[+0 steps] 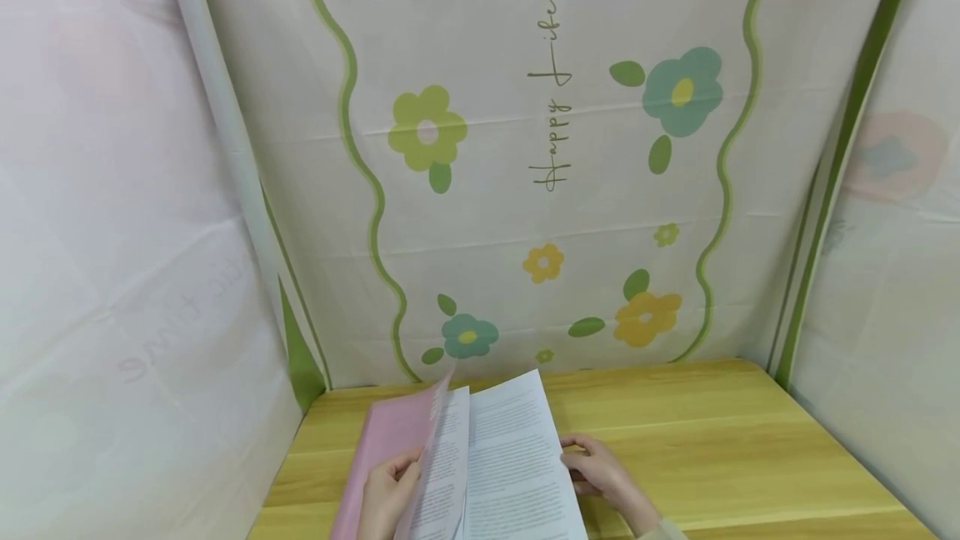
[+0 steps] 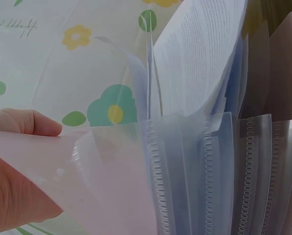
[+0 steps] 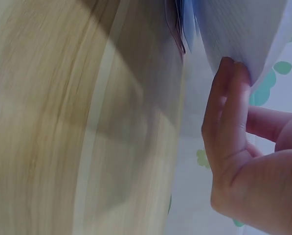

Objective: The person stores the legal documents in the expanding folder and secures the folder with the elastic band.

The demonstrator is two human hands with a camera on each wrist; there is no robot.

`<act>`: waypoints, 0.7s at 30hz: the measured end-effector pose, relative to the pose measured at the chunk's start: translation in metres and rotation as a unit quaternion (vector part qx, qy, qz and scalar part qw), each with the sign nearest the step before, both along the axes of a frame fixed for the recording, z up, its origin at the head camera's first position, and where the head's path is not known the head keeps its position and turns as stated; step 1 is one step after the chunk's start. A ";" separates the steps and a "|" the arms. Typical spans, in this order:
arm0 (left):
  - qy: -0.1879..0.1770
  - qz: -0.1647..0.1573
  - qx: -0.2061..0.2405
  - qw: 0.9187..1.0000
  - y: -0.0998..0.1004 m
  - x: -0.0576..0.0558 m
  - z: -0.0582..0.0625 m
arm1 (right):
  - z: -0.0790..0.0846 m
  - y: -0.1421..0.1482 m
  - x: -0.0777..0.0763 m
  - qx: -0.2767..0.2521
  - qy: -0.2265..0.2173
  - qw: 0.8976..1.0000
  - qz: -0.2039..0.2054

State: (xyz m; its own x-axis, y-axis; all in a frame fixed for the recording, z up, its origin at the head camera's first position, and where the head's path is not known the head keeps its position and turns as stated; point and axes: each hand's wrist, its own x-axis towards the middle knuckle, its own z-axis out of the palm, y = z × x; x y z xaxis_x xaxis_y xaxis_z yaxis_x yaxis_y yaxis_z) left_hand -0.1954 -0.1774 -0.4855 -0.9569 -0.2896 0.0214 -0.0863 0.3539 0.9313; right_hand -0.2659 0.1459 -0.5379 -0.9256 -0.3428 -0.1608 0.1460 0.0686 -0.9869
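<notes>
A folder with a pink cover [image 1: 393,427] stands partly open on the table in the head view. Its clear plastic pockets [image 2: 219,166], with punched strips along them, show in the left wrist view. My left hand [image 1: 390,490] pinches the pink, see-through cover sheet [image 2: 111,191] between thumb and fingers. Printed sheets [image 1: 513,448] stick out of the folder and face me. At their right edge, my right hand [image 1: 603,477] holds the paper, its fingertips [image 3: 231,68] against the back of the sheets in the right wrist view. The folder's lower part is cut off.
The yellow wood-grain table [image 1: 712,440] extends to the right of the folder. Behind it hangs a white cloth wall [image 1: 487,215] with printed flowers, and more cloth panels [image 1: 127,273] close in the sides.
</notes>
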 end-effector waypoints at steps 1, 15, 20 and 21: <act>0.001 0.000 0.001 1.000 0.000 0.000 0.000 | 0.000 0.000 0.000 -0.003 0.000 1.000 0.000; 0.013 -0.005 0.004 1.000 0.000 0.001 -0.001 | 0.004 -0.003 -0.005 -0.031 -0.008 0.999 -0.024; 0.016 -0.005 0.008 1.000 0.000 0.001 -0.001 | 0.005 -0.004 -0.005 -0.028 -0.009 0.999 -0.041; 0.016 -0.004 0.009 1.000 0.000 0.001 -0.001 | 0.005 -0.005 -0.005 -0.029 -0.009 0.999 -0.043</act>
State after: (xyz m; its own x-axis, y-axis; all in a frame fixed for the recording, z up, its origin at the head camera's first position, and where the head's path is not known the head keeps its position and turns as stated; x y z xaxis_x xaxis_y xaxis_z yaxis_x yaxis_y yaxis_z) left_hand -0.1945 -0.1772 -0.4862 -0.9579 -0.2834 0.0461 -0.0545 0.3374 0.9398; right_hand -0.2709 0.1408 -0.5332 -0.9493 -0.2713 -0.1590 0.1659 -0.0022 -0.9861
